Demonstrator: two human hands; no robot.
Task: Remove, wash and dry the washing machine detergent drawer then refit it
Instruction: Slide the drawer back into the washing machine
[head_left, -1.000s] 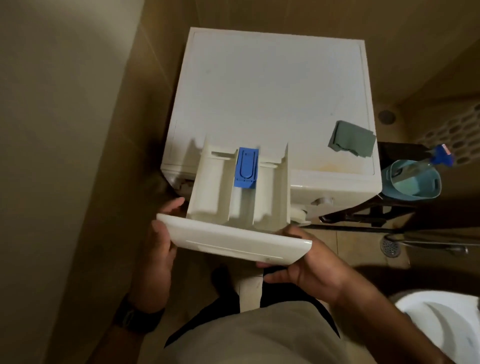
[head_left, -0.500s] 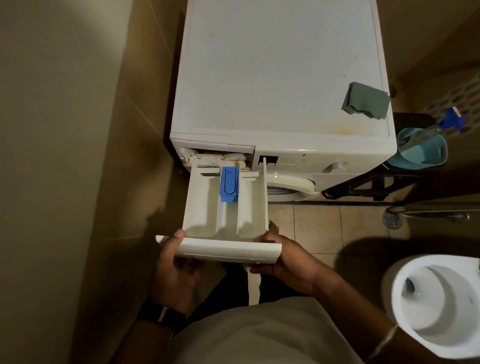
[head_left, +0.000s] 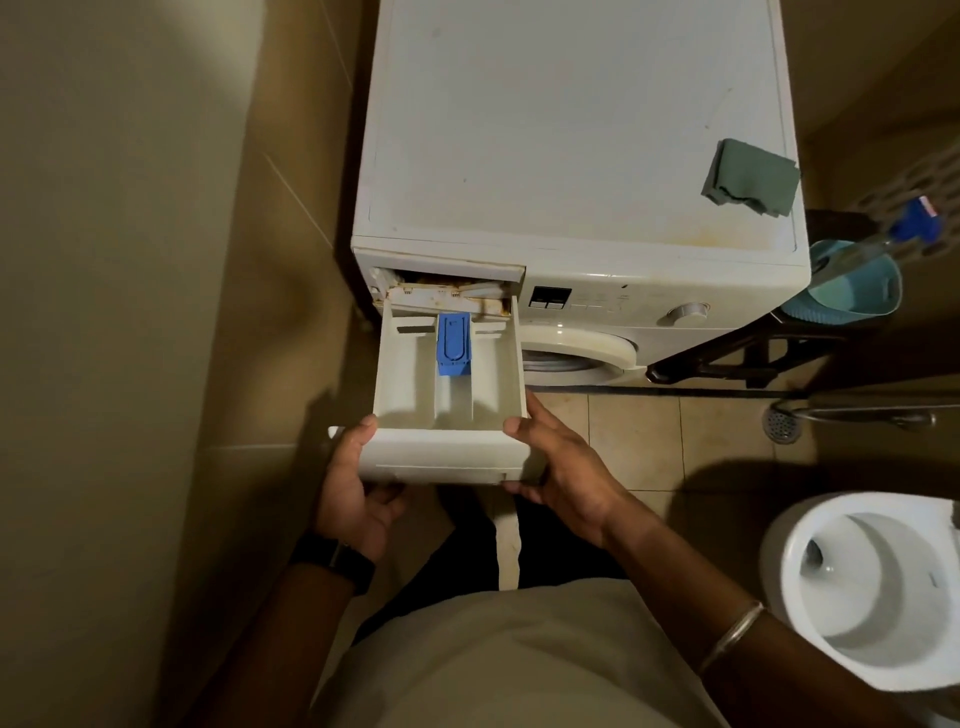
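Note:
The white detergent drawer (head_left: 415, 379), with a blue insert (head_left: 454, 343) in its middle compartment, sits level in front of the washing machine (head_left: 571, 156). Its back end meets the stained drawer slot (head_left: 447, 288) at the machine's top left. My left hand (head_left: 349, 483) grips the left end of the drawer's front panel, thumb on top. My right hand (head_left: 561, 467) grips the right end, thumb on the panel's top edge. A folded green cloth (head_left: 748, 176) lies on the machine's top at the right.
A tiled wall stands close on the left. A teal bucket (head_left: 852, 291) with a blue-headed brush (head_left: 919, 221) sits on a dark stand to the machine's right. A floor drain (head_left: 782, 423) and a white toilet (head_left: 857, 587) are at the lower right.
The drawer has come down from above the machine's top to the level of the slot, and its back end now meets the opening. Both hands kept their hold on the front panel.

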